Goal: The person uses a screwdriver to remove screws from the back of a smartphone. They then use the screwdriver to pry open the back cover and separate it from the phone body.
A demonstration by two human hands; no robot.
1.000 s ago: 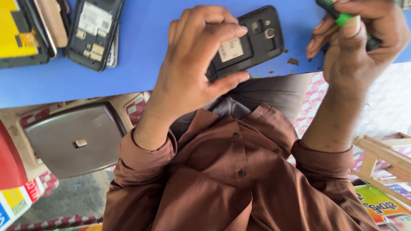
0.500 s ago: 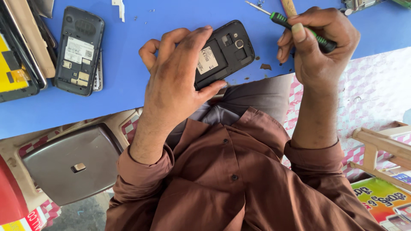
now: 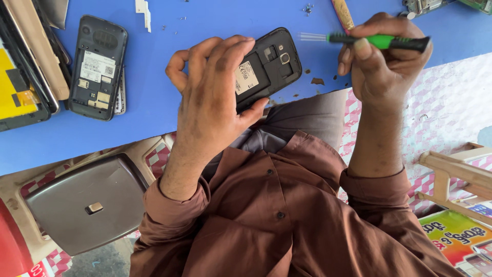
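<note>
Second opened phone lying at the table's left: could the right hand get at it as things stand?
Probably not readily: the right hand grips a green screwdriver, and the left hand, holding a phone, sits between it and the second phone.

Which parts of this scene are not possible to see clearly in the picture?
Head view only:
- Lower half of the black phone: covered by the left hand.
- Screwdriver: its handle is partly wrapped by the right hand; the metal tip is blurred.
- Small screws on the blue table: too small to count.
- Second phone: what lies under it is hidden.
- Yellow device: cut off by the left edge.
</note>
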